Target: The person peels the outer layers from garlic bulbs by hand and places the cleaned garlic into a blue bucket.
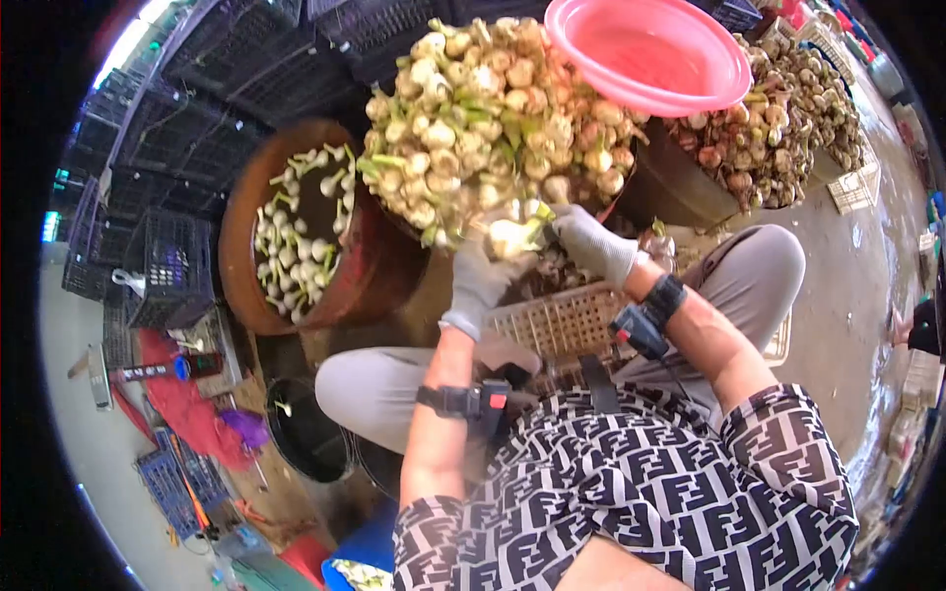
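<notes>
A whitish garlic bulb [512,238] with a green stem is between my hands, in front of a large heap of garlic [483,108]. My left hand [481,281], in a grey-white work glove, is closed around the bulb from below. Right at its stem end, my gloved right hand [594,244] has its fingers curled in. Whether those fingers pinch the stem or grip a small tool is hidden. Below both hands lies a beige plastic crate [557,323], with darker trimmings or bulbs behind its rim.
A rusty round drum [241,222] with cleaned garlic bulbs [296,251] stands left of the heap. A pink basin [645,49] rests on the heap's right side. More unpeeled garlic [769,128] lies further right. Black crates [168,256] and a black bucket [305,433] are at left.
</notes>
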The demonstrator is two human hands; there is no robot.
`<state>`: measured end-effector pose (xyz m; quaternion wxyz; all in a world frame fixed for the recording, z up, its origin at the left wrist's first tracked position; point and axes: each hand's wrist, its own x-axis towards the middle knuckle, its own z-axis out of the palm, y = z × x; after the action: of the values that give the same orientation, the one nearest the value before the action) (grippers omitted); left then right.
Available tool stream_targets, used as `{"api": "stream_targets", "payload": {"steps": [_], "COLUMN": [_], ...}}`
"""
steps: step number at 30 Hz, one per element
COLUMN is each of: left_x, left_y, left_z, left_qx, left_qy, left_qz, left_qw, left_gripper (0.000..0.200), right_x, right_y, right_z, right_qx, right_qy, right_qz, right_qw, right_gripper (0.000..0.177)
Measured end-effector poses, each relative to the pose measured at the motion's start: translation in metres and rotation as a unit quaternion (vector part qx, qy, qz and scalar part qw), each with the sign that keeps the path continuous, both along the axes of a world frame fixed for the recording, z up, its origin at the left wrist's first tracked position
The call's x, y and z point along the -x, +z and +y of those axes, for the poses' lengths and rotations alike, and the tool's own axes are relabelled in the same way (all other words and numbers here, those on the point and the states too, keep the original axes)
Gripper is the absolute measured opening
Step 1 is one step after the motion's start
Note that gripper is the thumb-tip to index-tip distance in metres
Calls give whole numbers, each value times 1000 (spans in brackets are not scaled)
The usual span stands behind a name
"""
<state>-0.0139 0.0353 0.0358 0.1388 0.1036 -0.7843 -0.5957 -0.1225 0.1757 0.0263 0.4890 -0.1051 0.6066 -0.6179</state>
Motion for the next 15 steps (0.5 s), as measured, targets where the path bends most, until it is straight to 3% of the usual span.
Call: {"api": "stream_targets", "payload": {"steps": [1, 2, 4, 7, 8, 10, 11, 12, 14, 15], "left_x": [0, -3, -7, 2, 2, 1, -1, -4, -2, -2], "left_y": [-10, -31, -43, -9, -8, -9, -15, -21, -27, -27], "left_z": [-2, -12, -23, -2, 3, 9, 7, 5, 1, -1], "left_qx": [-193, -238, -405, -557, -549, -530, -438, -340, -355, -381], "left_qy": [6, -5, -7, 85, 98, 123, 116, 115, 127, 117], "left_qz": [-17, -23, -65, -110, -87, -43, -55, -69, -77, -84], "left_qw": [981, 971, 912, 819, 826, 838, 890, 931, 923, 913], "left_gripper": [46, 42, 42, 43, 42, 41, 43, 45, 48, 50], "right_x": [-4, -4, -5, -1, 0, -2, -7, -10, -15, -11], "right_y": [-4, 1, -11, -19, -23, -32, -30, -27, -19, -23], "right_z": [-1, -5, -4, -4, -5, -10, -11, -12, -15, -12], "right_qx": [-1, 0, -62, -48, -24, -39, -48, -48, -48, 44], "right_qy": [-27, -55, 10, 53, 57, 32, 20, -11, -75, -78], "right_qz": [0, 5, 213, 421, 470, 457, 449, 327, 68, -43], "right_qw": [1000, 998, 975, 904, 880, 888, 892, 944, 994, 995], "right_gripper": [12, 14, 16, 21, 23, 23, 23, 21, 17, 16]}}
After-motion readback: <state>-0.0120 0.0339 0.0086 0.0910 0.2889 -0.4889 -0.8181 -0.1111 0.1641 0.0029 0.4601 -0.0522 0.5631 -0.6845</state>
